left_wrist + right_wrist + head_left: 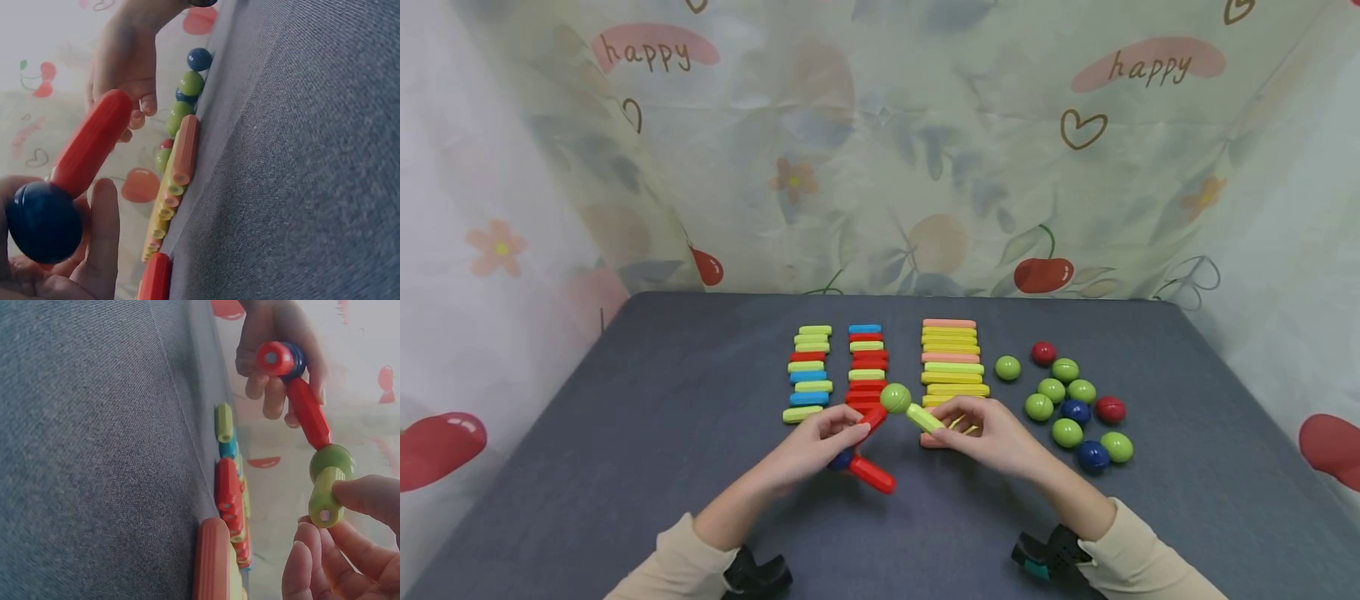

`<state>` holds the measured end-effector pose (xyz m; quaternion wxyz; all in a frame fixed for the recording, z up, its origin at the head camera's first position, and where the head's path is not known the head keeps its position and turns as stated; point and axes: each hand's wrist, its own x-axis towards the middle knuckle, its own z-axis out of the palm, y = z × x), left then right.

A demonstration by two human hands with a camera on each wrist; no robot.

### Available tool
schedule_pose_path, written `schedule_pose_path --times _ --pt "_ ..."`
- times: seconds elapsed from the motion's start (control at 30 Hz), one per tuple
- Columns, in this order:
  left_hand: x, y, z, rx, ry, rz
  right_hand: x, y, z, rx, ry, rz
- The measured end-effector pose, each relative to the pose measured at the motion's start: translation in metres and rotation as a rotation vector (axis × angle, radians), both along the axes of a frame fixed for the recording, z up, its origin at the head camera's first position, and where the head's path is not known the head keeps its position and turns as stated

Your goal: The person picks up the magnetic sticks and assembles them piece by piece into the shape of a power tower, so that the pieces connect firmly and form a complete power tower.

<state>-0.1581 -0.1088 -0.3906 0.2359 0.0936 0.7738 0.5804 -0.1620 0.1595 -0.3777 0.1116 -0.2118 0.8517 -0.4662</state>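
Observation:
My left hand [811, 446] grips a red rod [872, 418] just above the table's middle. That rod joins a dark blue ball [45, 222] at its lower end and a green ball [895, 398] at its upper end. A second red rod [872, 474] sticks out from the blue ball toward the lower right. Between thumb and fingers, my right hand [992, 437] pinches a light green rod [925, 418], whose far end touches the green ball. In the right wrist view the rod's free end shows a small round metal-like spot [325, 515].
Two columns of short rods [810, 356] [867, 363] lie behind my left hand. Longer yellow, pink and green rods [951, 367] form a column behind my right hand. Several green, red and blue balls [1067, 432] lie at the right. A patterned curtain [880, 167] hangs behind the grey table [700, 375].

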Motion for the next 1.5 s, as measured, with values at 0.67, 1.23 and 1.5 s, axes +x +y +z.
schedule_pose_path --times 0.67,1.23,1.5 --pt "0.007 0.013 0.0 0.064 -0.116 -0.129 0.002 0.001 0.002 -0.02 0.01 0.004" --pt "0.009 0.024 -0.007 0.185 -0.21 -0.173 0.004 -0.002 0.0 -0.076 -0.057 0.052" --pt "0.009 0.026 -0.005 0.2 -0.201 -0.149 0.003 -0.002 -0.002 -0.06 -0.043 0.062"
